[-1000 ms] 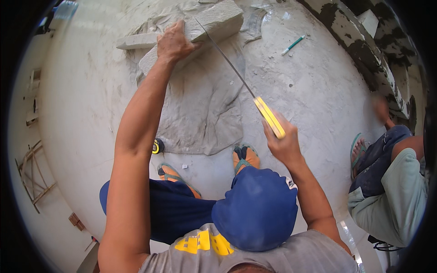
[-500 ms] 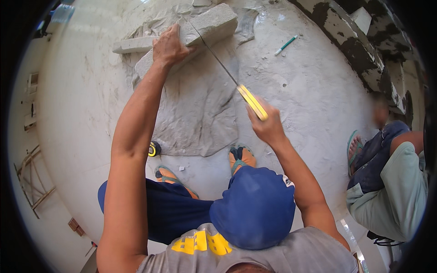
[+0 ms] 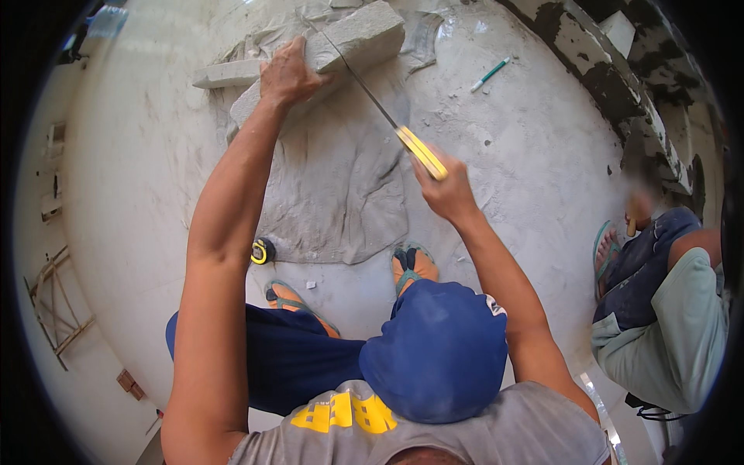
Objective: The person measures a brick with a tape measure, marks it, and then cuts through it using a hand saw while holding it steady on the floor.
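A pale, rough lightweight concrete block (image 3: 364, 37) lies across a crumpled grey sheet (image 3: 333, 198) at the far middle of the floor. My left hand (image 3: 290, 76) is clamped on its near edge, thumb pointing right along it. In my right hand (image 3: 449, 187) is a handsaw (image 3: 418, 148), its yellow handle inside my closed fingers. The thin blade slants away to the far left and crosses the block just right of my left hand. How deep it sits in the block I cannot tell. A thin pale slab (image 3: 227, 74) lies left of the block.
A tape measure (image 3: 263, 250) sits by my left foot. The green-and-white marker (image 3: 490, 74) lies right of the block. Mortar-smeared block wall (image 3: 593, 70) runs along the far right. At the right edge a person (image 3: 659, 333) crouches, one blurred hand around a wooden handle.
My right hand and the saw have slid forward and slightly left, pushing the blade farther across the block. My left hand stays put on it. The other person's hand has shifted down slightly.
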Tool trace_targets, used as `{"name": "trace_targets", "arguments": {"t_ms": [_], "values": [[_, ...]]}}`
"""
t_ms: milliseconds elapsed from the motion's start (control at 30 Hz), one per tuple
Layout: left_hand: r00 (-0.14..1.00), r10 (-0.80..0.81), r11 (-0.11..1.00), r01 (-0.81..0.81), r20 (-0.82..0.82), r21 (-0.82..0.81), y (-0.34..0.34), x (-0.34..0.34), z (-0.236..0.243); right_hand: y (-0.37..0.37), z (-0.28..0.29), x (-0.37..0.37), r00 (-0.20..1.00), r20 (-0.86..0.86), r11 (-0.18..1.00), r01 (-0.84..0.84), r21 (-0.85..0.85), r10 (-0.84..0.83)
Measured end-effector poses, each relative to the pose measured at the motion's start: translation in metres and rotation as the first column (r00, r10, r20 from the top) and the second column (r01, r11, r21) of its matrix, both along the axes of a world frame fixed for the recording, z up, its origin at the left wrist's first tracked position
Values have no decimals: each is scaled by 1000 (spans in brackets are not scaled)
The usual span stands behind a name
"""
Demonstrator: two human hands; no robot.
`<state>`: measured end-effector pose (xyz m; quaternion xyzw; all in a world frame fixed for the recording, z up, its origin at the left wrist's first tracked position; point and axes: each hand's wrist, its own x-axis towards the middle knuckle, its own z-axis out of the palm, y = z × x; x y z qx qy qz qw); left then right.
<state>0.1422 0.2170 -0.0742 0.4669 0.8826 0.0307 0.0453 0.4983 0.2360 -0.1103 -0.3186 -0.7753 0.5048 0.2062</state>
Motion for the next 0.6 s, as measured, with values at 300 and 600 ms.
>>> {"name": "trace_targets", "arguments": {"t_ms": [300, 600], "values": [[999, 18, 999, -19, 34, 45, -7, -25, 1, -25, -8, 35, 995, -104, 1000, 9, 5, -9], [1000, -19, 996, 19, 3, 91, 11, -2, -3, 35, -28, -70, 999, -49, 996, 2, 84, 2]]}}
